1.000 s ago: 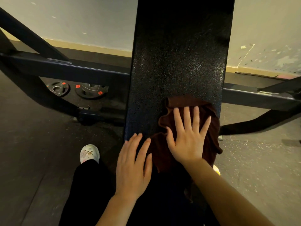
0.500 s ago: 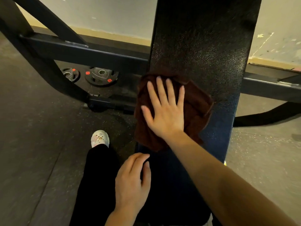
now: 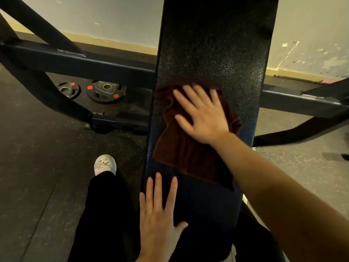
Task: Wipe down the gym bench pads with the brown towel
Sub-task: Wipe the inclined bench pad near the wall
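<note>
The wiping is under way on the long bench pad [image 3: 211, 59]. The right hand [image 3: 203, 118] presses the brown towel [image 3: 181, 148] flat on the pad's middle, fingers straight and spread, clasping nothing. The left hand [image 3: 160, 214] rests flat near the pad's near edge, likewise released. Next probably calls for pushing the towel onto the upper stretch, though blur hides the direction.

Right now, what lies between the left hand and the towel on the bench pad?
Only bare pad: the head view shows nothing between the left hand and the towel.
</note>
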`<state>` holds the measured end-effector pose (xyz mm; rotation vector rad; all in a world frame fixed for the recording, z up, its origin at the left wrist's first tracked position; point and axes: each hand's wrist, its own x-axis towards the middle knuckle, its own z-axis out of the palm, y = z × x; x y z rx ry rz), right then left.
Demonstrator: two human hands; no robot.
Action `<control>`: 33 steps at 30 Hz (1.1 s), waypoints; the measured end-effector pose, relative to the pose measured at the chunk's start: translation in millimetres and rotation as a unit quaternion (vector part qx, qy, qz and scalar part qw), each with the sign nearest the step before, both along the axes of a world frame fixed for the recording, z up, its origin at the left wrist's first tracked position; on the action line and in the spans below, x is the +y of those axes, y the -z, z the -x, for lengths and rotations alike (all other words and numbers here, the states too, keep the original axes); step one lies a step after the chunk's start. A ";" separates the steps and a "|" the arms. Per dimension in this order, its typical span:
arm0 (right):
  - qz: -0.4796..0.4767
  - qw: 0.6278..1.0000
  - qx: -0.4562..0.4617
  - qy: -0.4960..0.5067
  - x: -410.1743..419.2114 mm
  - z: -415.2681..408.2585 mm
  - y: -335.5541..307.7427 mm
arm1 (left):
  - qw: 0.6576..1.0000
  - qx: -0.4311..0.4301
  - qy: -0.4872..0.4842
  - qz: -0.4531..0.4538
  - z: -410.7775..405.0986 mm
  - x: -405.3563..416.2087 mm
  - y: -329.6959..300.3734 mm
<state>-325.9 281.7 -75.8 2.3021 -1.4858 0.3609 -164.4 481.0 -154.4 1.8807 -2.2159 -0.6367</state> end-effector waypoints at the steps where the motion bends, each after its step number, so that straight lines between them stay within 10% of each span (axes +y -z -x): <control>1: 0.007 1.000 -0.006 0.018 -14.2 8.7 -10.0 | 1.000 0.014 -0.010 -0.004 1.0 2.3 5.8; 22: -0.052 0.974 -0.091 0.202 159.7 11.9 94.9 | 0.987 -0.135 -0.018 -0.083 12.7 0.5 -27.5; 33: -0.023 0.974 -0.127 0.186 -17.5 39.4 -28.3 | 0.998 -0.025 -0.037 -0.036 12.8 3.9 1.9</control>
